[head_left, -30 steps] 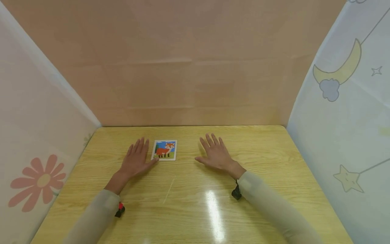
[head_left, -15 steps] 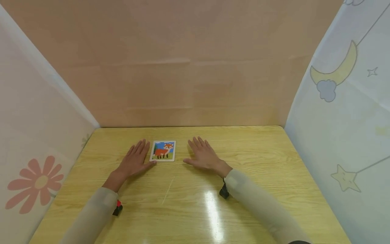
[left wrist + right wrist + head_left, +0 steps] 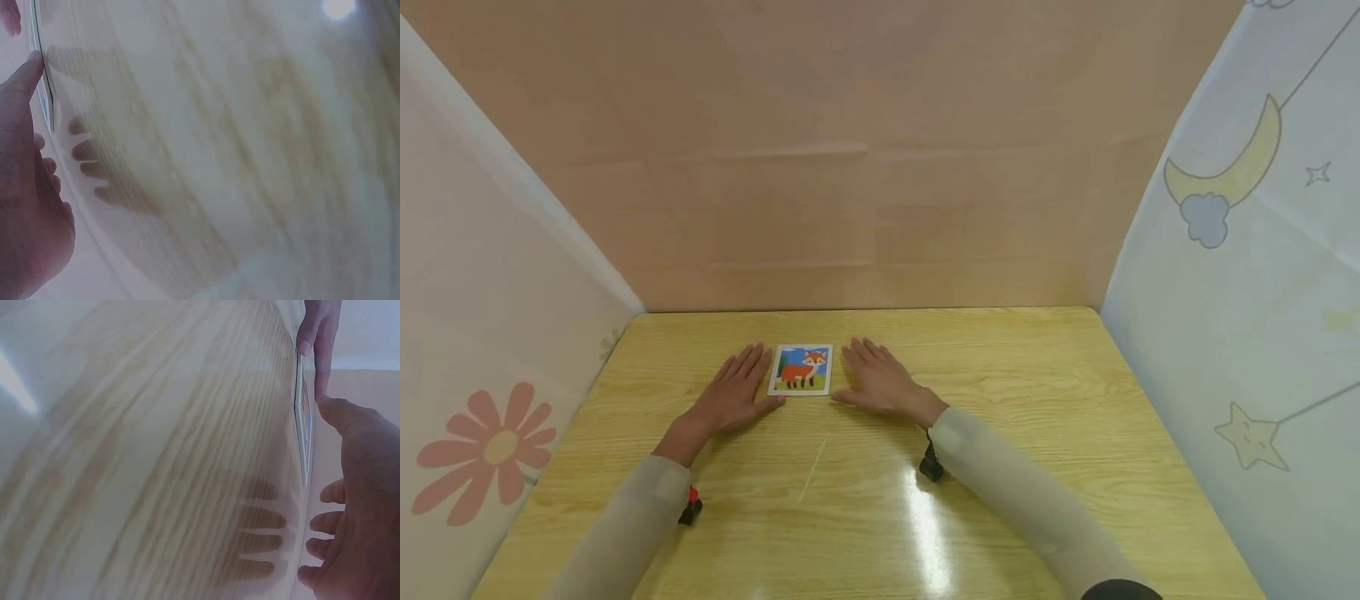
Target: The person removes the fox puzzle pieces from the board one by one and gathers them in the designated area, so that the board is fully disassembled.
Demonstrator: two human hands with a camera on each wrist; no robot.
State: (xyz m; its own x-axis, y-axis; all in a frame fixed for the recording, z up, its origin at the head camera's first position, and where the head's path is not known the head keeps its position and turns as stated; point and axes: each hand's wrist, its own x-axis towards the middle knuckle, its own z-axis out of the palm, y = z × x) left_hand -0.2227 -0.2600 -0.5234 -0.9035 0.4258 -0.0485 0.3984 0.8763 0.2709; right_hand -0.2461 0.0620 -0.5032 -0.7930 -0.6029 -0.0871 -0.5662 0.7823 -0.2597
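Observation:
A square picture of a fox (image 3: 801,369) with a white border lies flat near the back of the table. To its left, my left hand (image 3: 730,398) is spread with straight fingers, its thumb at the picture's lower left corner. On the other side is my right hand (image 3: 880,383), also with fingers extended, a small gap from the right edge. In the right wrist view, the picture (image 3: 304,419) appears nearly edge-on beside the right hand (image 3: 365,506). The left wrist view shows the left thumb (image 3: 28,72) at the picture's edge. Neither hand grips anything.
The wooden table (image 3: 850,525) has a bright light reflection toward the front. A tan cloth wall (image 3: 880,208) stands behind it. Pale printed cloths rise on both sides, a flower (image 3: 501,450) on the left one and a moon (image 3: 1232,171) on the right.
My right hand has moved left, closing in on the fox picture's right side. My left hand has stayed nearly still at the picture's left. The picture lies in about the same place.

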